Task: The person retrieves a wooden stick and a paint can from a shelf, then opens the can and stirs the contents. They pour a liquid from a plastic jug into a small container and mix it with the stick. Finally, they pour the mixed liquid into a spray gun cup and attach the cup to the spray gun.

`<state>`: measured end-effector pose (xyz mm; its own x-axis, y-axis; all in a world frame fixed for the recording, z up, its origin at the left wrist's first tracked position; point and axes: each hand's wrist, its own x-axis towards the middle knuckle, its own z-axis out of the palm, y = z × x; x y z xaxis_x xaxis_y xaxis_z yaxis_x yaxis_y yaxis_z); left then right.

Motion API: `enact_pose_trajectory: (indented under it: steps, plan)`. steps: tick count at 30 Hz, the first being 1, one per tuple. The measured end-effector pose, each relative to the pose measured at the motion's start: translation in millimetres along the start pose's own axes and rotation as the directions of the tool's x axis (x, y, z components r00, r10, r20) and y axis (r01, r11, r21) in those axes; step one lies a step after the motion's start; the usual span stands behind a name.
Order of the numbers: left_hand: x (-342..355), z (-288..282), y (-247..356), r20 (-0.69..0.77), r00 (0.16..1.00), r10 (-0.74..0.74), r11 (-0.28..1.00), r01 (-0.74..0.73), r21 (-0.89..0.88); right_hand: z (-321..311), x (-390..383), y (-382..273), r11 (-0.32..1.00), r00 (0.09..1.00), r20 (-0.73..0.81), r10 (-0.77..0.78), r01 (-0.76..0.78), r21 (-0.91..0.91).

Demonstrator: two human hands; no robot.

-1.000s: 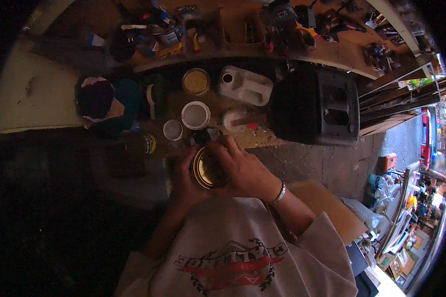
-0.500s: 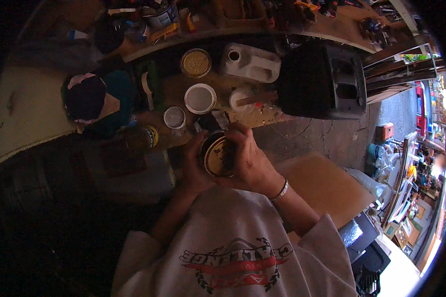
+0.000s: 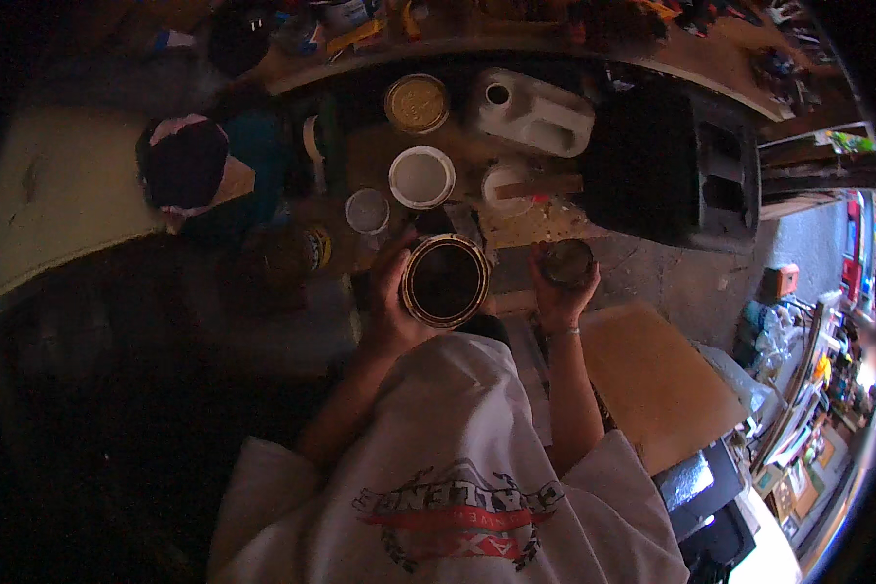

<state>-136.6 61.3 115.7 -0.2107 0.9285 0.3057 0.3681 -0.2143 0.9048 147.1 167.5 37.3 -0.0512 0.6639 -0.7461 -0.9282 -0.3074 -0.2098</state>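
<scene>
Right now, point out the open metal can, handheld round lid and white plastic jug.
Open metal can (image 3: 445, 322), head view: near edge of its rim.
Handheld round lid (image 3: 566, 263), head view: its face.
White plastic jug (image 3: 537, 113), head view: its body.

A long wooden shelf (image 3: 696, 78) curves along the far side beyond a dim workbench (image 3: 516, 230), with a pale yellowish surface (image 3: 58, 214) at left. Daylight brightens the right edge and a bluish-grey floor (image 3: 801, 238); the lower left is nearly black.

Here's our round metal tin (image 3: 483, 282), lidless, gold-rimmed and dark inside, mouth facing us in our left hand (image 3: 393, 307); its dull round lid (image 3: 567, 261) sits apart, in our right hand (image 3: 559, 304)!
</scene>
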Motion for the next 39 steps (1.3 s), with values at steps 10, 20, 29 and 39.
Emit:
enact_pose_trajectory:
  steps: [10, 20, 29, 39]
  plan:
    - [-4, 47, 18, -0.164, 0.96, -0.226, 0.968, 0.203, -0.146, -26, 74, -31, 0.976, 0.972, 0.11, 0.21, -0.202, -0.083]
    - [8, 75, 12, -0.162, 0.97, -0.183, 0.886, 0.235, 0.401, -18, 70, -79, -0.229, 0.981, -0.132, 0.145, -0.097, -0.969]
    - [66, 62, 38, 0.032, 0.979, -0.201, 0.729, 0.128, 0.672, 123, 33, -19, -0.422, 0.66, 0.75, 0.029, 0.689, -0.59]
    - [109, 66, 30, 0.147, 0.975, -0.17, 0.674, 0.006, 0.738, 144, 56, -21, -0.45, 0.439, 0.833, 0.338, 0.852, -0.267]
